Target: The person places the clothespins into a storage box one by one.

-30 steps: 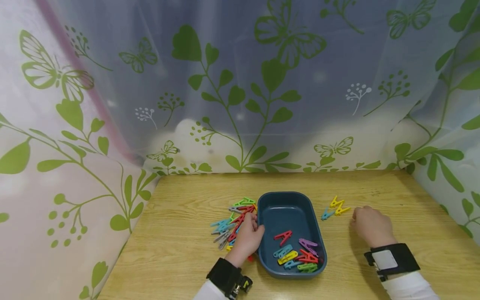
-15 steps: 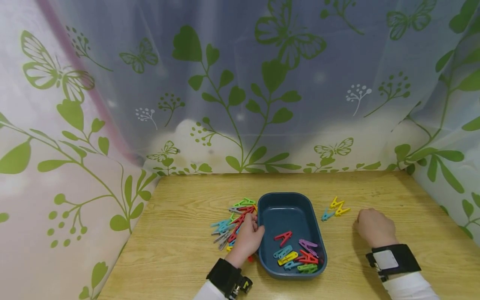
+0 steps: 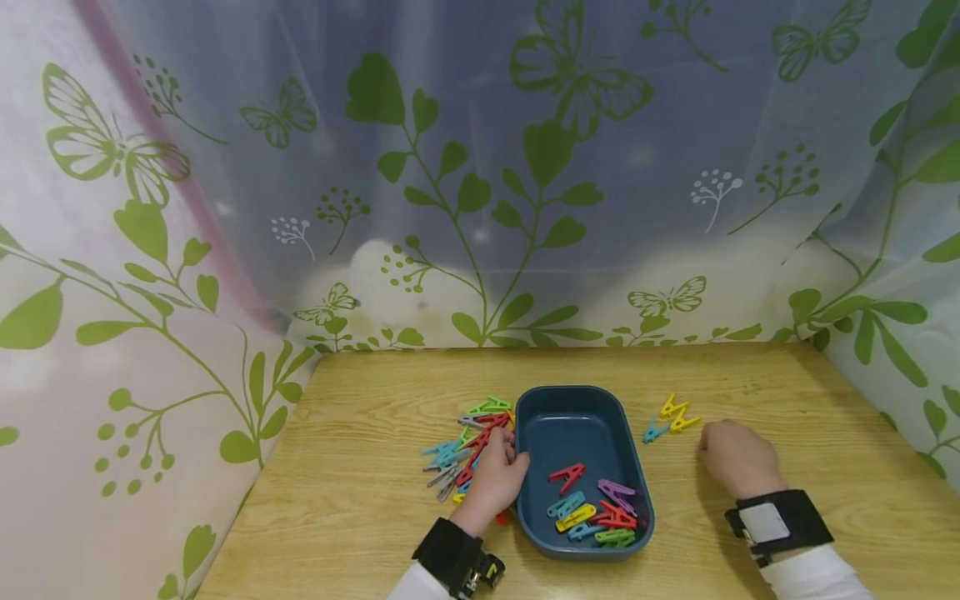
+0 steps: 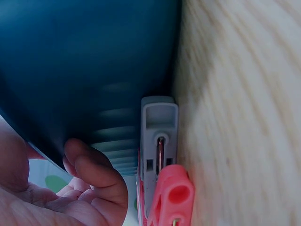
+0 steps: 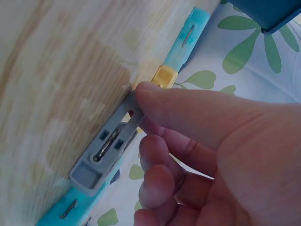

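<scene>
A dark blue plastic bin (image 3: pixel 573 437) sits mid-table with several coloured clothespins inside, including a red one (image 3: pixel 566 475) and a purple one (image 3: pixel 617 492). My left hand (image 3: pixel 497 475) grips the bin's left rim, its fingers curled against the outer wall in the left wrist view. Between thumb and forefinger, my right hand (image 3: pixel 738 458) pinches a grey clothespin (image 5: pixel 106 146) close to the tabletop; the head view hides this clothespin. Cyan clothespins (image 5: pixel 190 37) and a yellow one (image 5: pixel 164 75) show near it in the right wrist view.
A heap of mixed clothespins (image 3: pixel 450 454) lies along the bin's left side, partly behind the left hand. Right of the bin lie two yellow clothespins (image 3: pixel 682 419) and a blue one (image 3: pixel 655 430). A leaf-patterned curtain (image 3: pixel 480 208) encloses the wooden table (image 3: pixel 360 500).
The right hand shifted slightly right, then back left toward the yellow clothespins. The left hand and the bin stay in place.
</scene>
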The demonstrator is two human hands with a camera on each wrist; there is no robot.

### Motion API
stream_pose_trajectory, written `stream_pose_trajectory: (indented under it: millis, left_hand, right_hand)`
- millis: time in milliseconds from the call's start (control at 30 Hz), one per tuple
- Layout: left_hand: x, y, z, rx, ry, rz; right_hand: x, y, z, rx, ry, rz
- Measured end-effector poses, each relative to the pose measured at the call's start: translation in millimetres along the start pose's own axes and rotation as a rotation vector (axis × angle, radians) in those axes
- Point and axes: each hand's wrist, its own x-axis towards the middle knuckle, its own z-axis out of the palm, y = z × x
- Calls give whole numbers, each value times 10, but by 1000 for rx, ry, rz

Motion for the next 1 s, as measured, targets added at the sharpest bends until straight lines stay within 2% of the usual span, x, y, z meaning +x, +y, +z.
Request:
stream_pose_trajectory:
  millis: [300,500,667,833,1000]
  left_hand:
    - [-2,-8,5,-4,-2,5]
    - [-5,-6,1,-16,-6,7]
    - [-8,-4,-2,-17,-7,5]
    - [2,-6,3,-6,-5,0]
    - [18,-14,6,-4,-5,4]
  right_hand:
    - [21,-22,18,-31,9,-20]
    - [-7,-38,-31,-10,73,-25]
    - [-42,-141,-116,28,230,-57]
    - [-106,-352,-241,89,393,-104]
    - [-203,-587,-347,124,514,-197]
